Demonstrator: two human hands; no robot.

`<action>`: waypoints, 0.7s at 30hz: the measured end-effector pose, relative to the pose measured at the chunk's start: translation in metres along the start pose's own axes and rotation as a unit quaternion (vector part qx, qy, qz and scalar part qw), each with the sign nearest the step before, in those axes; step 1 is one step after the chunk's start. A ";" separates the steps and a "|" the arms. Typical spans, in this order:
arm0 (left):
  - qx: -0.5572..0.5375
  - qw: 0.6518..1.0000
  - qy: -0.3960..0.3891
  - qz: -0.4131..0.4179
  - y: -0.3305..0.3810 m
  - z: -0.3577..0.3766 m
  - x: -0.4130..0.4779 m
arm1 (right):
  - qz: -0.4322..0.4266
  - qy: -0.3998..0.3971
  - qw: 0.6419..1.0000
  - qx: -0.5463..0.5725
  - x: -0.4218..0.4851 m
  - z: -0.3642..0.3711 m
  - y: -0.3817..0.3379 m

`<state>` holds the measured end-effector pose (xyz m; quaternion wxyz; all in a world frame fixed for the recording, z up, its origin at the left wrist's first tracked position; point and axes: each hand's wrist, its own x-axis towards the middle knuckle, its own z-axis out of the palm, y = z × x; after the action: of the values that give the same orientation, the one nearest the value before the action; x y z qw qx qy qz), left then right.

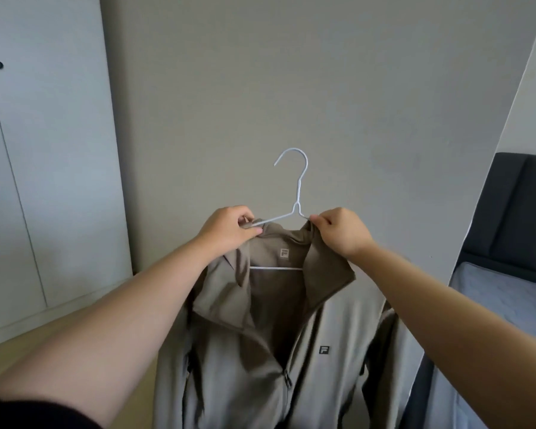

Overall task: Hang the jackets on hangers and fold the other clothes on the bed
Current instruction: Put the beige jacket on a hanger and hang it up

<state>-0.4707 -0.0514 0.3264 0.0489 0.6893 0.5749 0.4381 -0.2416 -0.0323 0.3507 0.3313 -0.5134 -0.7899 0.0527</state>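
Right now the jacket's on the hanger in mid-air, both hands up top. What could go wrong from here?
1. The thin hanger hooks on nothing. Only the left hand and right hand carry it, so releasing one could tip it and let a shoulder slide off.
2. The jacket is open down to the zipper pull, so the fabric may slip off the wire.

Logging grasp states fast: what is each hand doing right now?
Left hand: closed, pinching the white hanger at the jacket collar.
Right hand: closed, pinching the jacket collar by the hanger's other arm.
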 end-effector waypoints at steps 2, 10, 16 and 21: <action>-0.032 0.999 -0.010 -0.001 0.000 -0.007 0.002 | 0.010 0.042 0.999 0.008 0.001 0.000 0.003; 0.137 0.990 -0.035 -0.009 -0.013 -0.036 0.000 | -0.034 0.093 0.995 -0.029 0.000 -0.004 0.004; 0.042 0.979 0.192 0.060 0.004 -0.021 -0.028 | 0.023 0.060 0.998 -0.003 0.009 -0.013 0.010; 0.065 0.991 0.066 0.093 0.011 -0.001 -0.039 | 0.025 0.109 0.992 0.060 0.005 -0.010 0.016</action>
<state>-0.4613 -0.0878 0.3121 -0.0752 0.7111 0.5373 0.4472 -0.2247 -0.0235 0.3540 0.4443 -0.5152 -0.7311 0.0519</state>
